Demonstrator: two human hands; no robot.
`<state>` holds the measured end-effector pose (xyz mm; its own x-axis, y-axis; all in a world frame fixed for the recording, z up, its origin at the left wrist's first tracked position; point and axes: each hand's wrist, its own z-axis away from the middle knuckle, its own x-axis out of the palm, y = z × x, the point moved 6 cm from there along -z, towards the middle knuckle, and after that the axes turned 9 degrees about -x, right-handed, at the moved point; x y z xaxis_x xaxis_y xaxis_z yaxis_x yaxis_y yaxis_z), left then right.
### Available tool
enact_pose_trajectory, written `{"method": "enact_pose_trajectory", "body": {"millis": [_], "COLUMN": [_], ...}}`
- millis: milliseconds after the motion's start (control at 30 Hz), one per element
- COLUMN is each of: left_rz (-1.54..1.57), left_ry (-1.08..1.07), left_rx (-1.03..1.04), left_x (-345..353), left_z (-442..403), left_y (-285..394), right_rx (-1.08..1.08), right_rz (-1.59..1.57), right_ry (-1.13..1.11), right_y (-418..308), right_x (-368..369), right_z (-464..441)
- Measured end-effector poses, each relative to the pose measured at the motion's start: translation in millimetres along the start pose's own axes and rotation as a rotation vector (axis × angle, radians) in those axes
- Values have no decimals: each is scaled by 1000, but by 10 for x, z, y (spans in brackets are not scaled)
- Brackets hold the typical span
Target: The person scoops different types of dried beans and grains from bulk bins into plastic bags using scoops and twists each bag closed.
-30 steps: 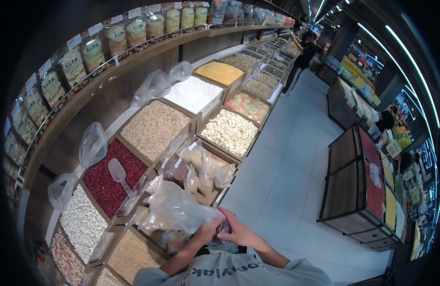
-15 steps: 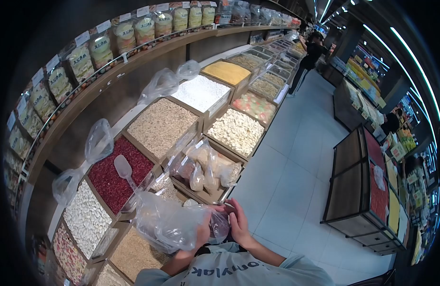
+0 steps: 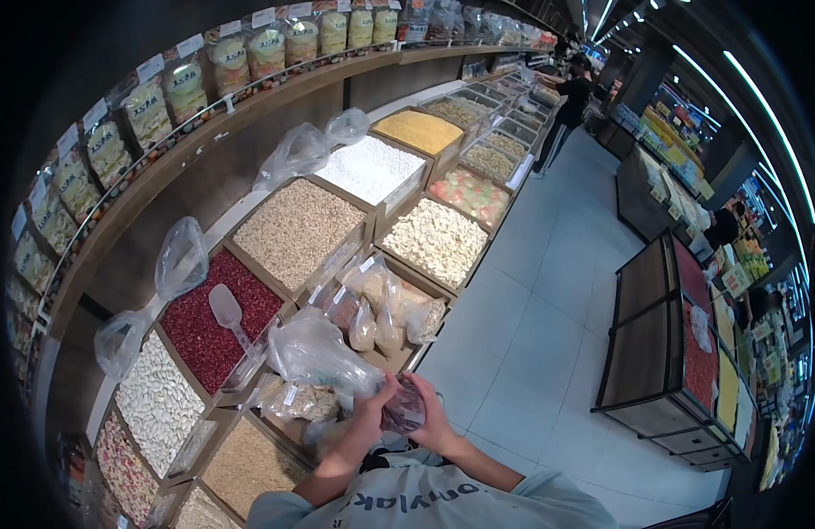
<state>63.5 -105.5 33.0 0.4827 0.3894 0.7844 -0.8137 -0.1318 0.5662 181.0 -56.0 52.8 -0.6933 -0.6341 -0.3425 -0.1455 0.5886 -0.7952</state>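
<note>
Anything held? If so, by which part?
Yes: a clear plastic bag with dark contents, held by its filled part between the left hand and right hand.

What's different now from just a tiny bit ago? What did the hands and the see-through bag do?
The right hand, opened out a moment ago, has closed its grip around the dark bundle. The see-through bag has swung forward, away from the person. The left hand is still on the bundle's other side. The scoop stayed in the red beans.
</note>
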Motion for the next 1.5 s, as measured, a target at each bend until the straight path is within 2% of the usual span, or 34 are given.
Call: {"method": "enact_pose_trajectory", "body": {"millis": [67, 133, 200, 233, 300, 333, 400, 433, 467, 500, 533, 567, 633, 667, 733, 767, 833, 867, 933, 967, 1000, 1033, 1067, 1133, 1200, 1267, 1367, 1433, 1500], "left_rz": [-338, -319, -436, -436, -785, -785, -803, -802, -809, -815, -815, -755, -695, -775, -854, -783, -710, -594, -477, -427, -377, -376, -334, -290, -123, -67, -9, -13, -117], "left_ry": [226, 236, 144, 143, 78, 79, -72, -73, -162, -250, -250, -281, -313, -387, -461, -469, -475, -391, -306, -208, -110, -109, -45, 18, 202, 218, 216, 183, 136], "left_rx": [15, 0, 117, 117, 389, 388, 400, 397, 389, 382, 382, 347, 312, 374, 436, 412, 391, 335, 281, 252, 223, 224, 209, 194, 53, 45, 20, -6, 68], "left_x": [-53, -134, -91, -83, 79, 195, 481, 454, 443, 478, 484, 496, 529, 585, 615, 577, 485, 367, 270, 193, 119, 99, 36, 24, -68, -108, 14, 55, 23], "left_z": [20, -19, -34, -48, -38, -25, 46, 37, 16, 20, 39, 64, 74, 98, 135, 133, 131, 91, 66, 46, 34, 31, 13, 3, 14, -27, 15, 26, 11], "left_y": [-22, -84, -36, -28, 116, 212, 331, 313, 276, 260, 255, 238, 234, 248, 234, 204, 133, 113, 126, 134, 146, 169, 196, 236, 194, 103, 39, 13, -16], "right_rx": [28, 54, 241, 241, 401, 402, 679, 747, 747, 813, 876, 875, 778, 777, 1370, 1370, 923, 924, 735, 737, 686, 627, 627, 39, -12, -65, -7, 241, 295], "right_rz": [-34, -67, -300, -299, -660, -661, -1121, -1150, -1150, -1337, -1523, -1523, -1970, -1970, -1859, -1858, -2123, -2123, -1029, -1029, -756, -485, -485, 123, 88, 55, -13, -405, -440], "right_ry": [9, 18, 40, 40, 157, 157, 314, 294, 295, 197, 92, 92, -112, -110, 322, 321, -235, -237, 126, 125, 108, 89, 88, -124, -158, -190, -101, 72, 81], "right_y": [28, 36, 121, 170, 395, 401, 495, 485, 479, 432, 367, 373, 145, 128, 205, 277, 160, 193, 546, 542, 500, 433, 357, -95, -234, -294, -262, -64, 134], "right_x": [-34, -55, -35, -46, -53, -63, 5, 28, -12, 26, 79, 86, 178, 232, 402, 383, 319, 363, 212, 178, 32, -105, -156, -255, -188, -84, 2, 23, -18], "right_z": [12, 18, 64, 99, 236, 234, 309, 316, 299, 298, 309, 312, 229, 223, 364, 424, 406, 461, 440, 450, 403, 336, 277, 38, 26, 14, 55, 142, 220]}}
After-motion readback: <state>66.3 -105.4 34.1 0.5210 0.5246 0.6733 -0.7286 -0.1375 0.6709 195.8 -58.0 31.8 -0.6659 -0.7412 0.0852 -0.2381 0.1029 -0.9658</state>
